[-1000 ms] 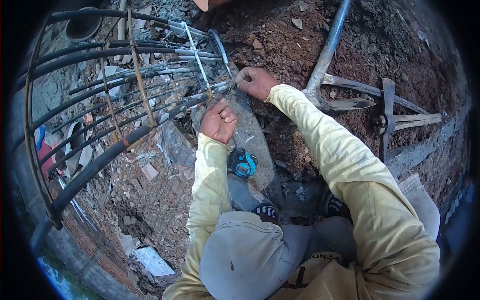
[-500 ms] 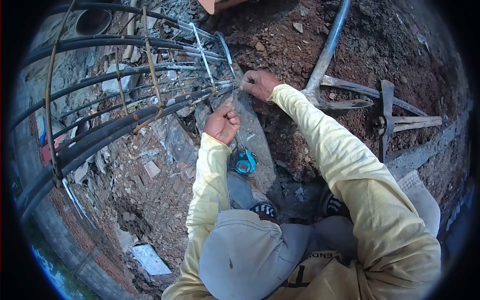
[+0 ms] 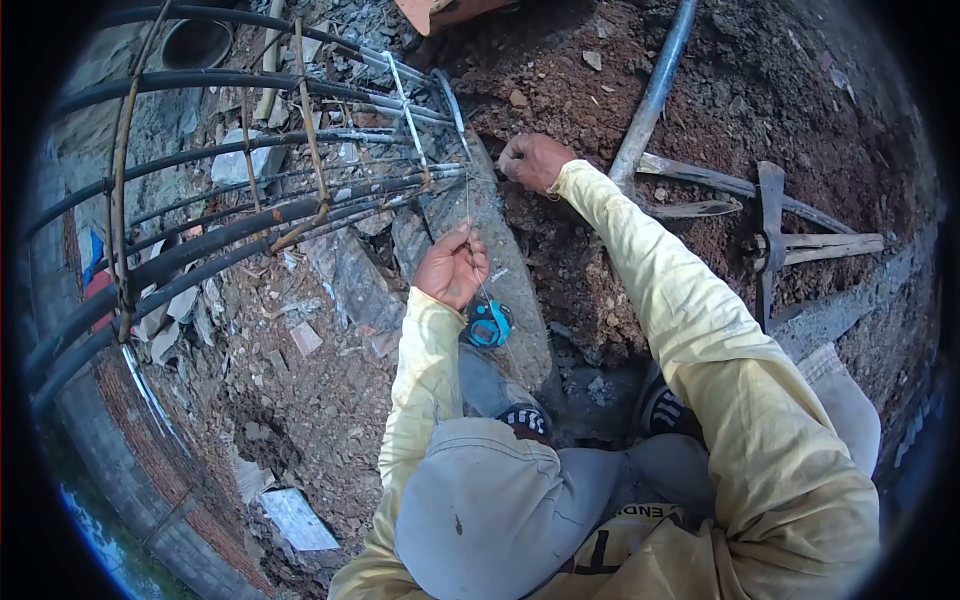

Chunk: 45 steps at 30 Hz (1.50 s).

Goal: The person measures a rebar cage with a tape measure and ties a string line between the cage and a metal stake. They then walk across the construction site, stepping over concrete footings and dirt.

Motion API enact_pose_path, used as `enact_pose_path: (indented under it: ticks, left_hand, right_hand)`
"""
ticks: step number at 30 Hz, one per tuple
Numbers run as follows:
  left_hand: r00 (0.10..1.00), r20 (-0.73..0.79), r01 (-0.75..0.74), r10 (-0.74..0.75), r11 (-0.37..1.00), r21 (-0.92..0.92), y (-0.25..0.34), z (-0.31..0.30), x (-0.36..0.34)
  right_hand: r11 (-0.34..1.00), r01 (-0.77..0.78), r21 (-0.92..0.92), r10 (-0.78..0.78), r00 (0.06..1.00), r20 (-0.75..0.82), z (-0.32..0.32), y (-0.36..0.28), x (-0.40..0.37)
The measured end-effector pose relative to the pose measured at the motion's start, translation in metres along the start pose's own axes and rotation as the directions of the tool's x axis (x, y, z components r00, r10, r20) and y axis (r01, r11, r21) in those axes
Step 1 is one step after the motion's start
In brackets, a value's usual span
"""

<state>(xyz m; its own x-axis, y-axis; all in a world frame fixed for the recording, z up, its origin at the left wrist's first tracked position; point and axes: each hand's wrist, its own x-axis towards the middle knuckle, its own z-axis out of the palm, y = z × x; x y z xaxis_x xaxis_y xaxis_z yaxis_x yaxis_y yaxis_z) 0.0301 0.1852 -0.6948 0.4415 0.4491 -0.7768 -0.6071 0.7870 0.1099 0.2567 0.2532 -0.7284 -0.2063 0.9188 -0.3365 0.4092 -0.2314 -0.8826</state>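
Note:
My left hand (image 3: 453, 266) is closed, its fingers pinched on a thin wire (image 3: 468, 205) that runs up to the end of the rebar cage (image 3: 300, 205). My right hand (image 3: 536, 163) has its fingers curled together, to the right of the cage end and apart from it; whether it holds anything is hidden. Below my left hand a turquoise and black tape measure (image 3: 488, 324) lies on the concrete slab (image 3: 525, 335). White paint marks the ends of the bars.
A metal pipe (image 3: 655, 95) and a wooden-handled tool (image 3: 771, 240) lie on red soil at the right. A white tile piece (image 3: 300, 519) rests on rubble at the lower left. A round bucket (image 3: 197, 43) stands at the upper left.
My right hand has moved right, away from the bar ends. My left hand has shifted down and slightly right. The cage's left part appears slightly shifted in view.

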Motion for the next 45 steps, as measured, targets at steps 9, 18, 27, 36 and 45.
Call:
enact_pose_path:
  ticks: [9,18,27,36,45]
  left_hand:
    - [0.995,0.04,-0.096,0.093,0.992,0.082,-0.005,0.006,-0.007]
    - [0.986,0.018,-0.169,0.168,0.977,0.129,0.007,0.022,0.002]
    - [0.991,-0.024,-0.128,0.131,0.986,0.11,-0.012,0.012,0.002]
    - [0.992,-0.056,-0.11,0.117,0.987,0.116,-0.024,0.002,-0.003]
    - [0.991,-0.053,-0.119,0.126,0.986,0.119,-0.032,-0.003,-0.003]
  right_hand:
    - [0.866,-0.257,0.429,0.327,0.94,-0.097,-0.033,-0.005,-0.01]
    - [0.982,-0.114,0.151,0.143,0.97,-0.198,-0.013,0.02,-0.006]
    - [0.93,-0.268,-0.252,0.186,0.934,-0.306,-0.009,0.008,-0.016]
    - [0.909,-0.227,-0.349,0.07,0.909,-0.41,-0.012,-0.005,-0.012]
    - [0.794,-0.365,-0.486,0.133,0.885,-0.446,-0.011,-0.008,-0.004]
